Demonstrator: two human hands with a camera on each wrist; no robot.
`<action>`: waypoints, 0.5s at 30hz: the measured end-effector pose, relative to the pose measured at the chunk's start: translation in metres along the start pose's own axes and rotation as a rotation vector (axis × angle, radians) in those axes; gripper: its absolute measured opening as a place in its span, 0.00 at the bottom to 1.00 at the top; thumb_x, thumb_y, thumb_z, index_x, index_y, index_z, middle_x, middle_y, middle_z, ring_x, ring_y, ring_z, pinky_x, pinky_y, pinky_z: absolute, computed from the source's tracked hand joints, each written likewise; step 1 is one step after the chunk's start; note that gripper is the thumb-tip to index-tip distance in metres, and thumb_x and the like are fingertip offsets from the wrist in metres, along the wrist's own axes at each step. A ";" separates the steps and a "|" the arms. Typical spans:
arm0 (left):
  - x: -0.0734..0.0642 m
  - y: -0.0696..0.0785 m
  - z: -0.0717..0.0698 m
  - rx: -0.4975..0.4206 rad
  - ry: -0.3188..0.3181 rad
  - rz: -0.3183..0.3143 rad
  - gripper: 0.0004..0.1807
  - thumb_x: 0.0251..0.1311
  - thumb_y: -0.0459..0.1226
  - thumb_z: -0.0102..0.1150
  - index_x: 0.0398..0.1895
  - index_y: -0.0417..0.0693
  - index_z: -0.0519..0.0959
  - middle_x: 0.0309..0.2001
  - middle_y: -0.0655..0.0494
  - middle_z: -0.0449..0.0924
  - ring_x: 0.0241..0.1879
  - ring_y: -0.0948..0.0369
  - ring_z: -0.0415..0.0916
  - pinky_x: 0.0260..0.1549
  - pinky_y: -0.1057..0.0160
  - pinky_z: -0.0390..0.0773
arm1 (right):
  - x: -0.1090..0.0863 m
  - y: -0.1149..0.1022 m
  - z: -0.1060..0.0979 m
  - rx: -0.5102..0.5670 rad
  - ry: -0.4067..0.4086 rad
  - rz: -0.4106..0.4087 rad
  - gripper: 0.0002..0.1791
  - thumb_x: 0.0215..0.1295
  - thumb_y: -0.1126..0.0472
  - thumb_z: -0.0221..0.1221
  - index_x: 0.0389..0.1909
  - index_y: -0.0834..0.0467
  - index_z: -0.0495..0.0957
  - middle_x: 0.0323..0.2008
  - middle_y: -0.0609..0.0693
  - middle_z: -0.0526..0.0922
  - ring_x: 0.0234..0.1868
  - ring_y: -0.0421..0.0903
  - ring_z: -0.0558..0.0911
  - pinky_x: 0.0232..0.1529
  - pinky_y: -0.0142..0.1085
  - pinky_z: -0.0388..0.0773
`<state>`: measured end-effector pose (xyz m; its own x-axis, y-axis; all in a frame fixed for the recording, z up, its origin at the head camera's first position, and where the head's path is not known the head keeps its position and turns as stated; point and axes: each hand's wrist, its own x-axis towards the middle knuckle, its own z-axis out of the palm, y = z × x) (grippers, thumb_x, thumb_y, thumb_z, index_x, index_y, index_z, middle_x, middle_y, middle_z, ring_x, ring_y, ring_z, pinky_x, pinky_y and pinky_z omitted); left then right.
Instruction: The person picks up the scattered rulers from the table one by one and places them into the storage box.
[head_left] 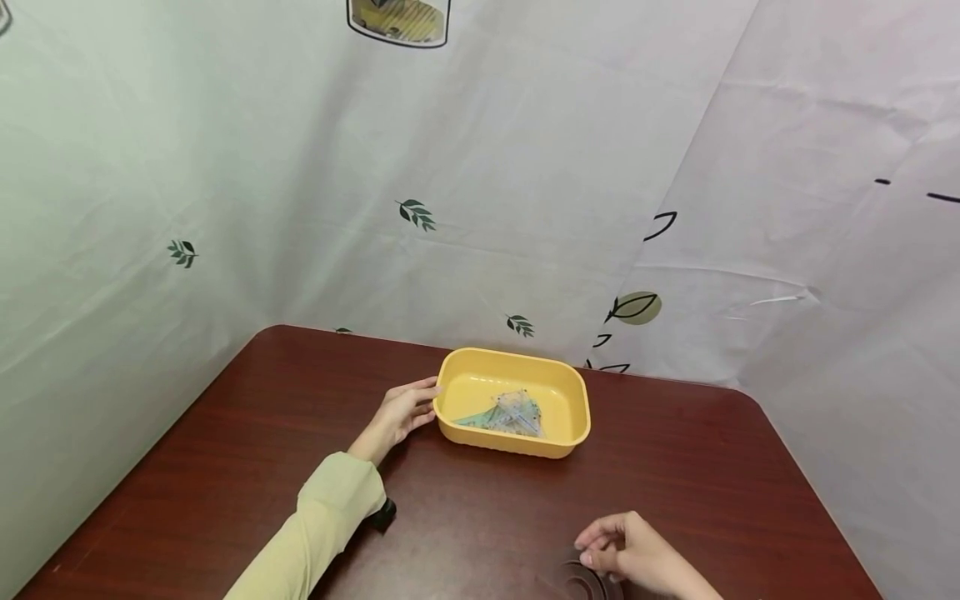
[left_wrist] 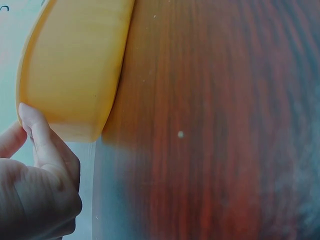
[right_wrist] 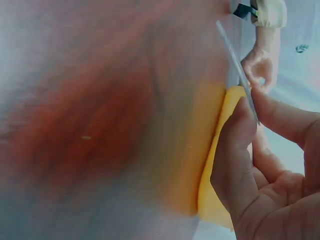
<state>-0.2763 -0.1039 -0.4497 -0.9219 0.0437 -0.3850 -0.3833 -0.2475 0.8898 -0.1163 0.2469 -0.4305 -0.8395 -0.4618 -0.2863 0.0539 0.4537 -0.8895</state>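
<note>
A yellow plastic bin (head_left: 570, 408) stands near the table's back edge, with crumpled clear and greenish plastic packets (head_left: 517, 412) inside. My left hand (head_left: 401, 414) is at its left end; in the left wrist view the fingers (left_wrist: 37, 120) pinch the bin wall (left_wrist: 75, 70) at the rim. Close to the table's front, my right hand (head_left: 630, 550) is apart from the bin. Its thumb and finger pinch a thin, flat, clear strip-like piece (right_wrist: 232, 55), seen edge-on in the right wrist view. In the head view that piece can hardly be made out.
The dark red-brown wooden table (head_left: 247, 467) has rounded back corners. A dark round fitting (head_left: 588, 581) with curved lines lies in its surface beside the right hand. Pale printed fabric (head_left: 480, 150) hangs behind and along both sides.
</note>
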 end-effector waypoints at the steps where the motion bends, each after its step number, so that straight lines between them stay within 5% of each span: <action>1: 0.000 0.000 0.000 0.001 0.000 0.000 0.25 0.62 0.34 0.61 0.63 0.45 0.73 0.37 0.57 0.81 0.24 0.68 0.77 0.26 0.73 0.79 | 0.002 -0.003 -0.001 -0.003 0.008 -0.002 0.12 0.60 0.64 0.63 0.38 0.70 0.81 0.26 0.47 0.80 0.23 0.35 0.76 0.22 0.27 0.74; 15: -0.002 0.001 -0.001 0.017 -0.011 0.003 0.25 0.62 0.34 0.61 0.64 0.45 0.73 0.38 0.56 0.81 0.25 0.68 0.77 0.27 0.73 0.80 | 0.022 -0.025 -0.019 0.118 0.085 0.000 0.19 0.62 0.62 0.62 0.45 0.74 0.76 0.28 0.44 0.79 0.24 0.34 0.75 0.21 0.26 0.70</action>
<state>-0.2753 -0.1052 -0.4480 -0.9235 0.0534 -0.3799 -0.3816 -0.2312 0.8950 -0.1463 0.2394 -0.4078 -0.8819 -0.3934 -0.2596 0.1130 0.3581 -0.9268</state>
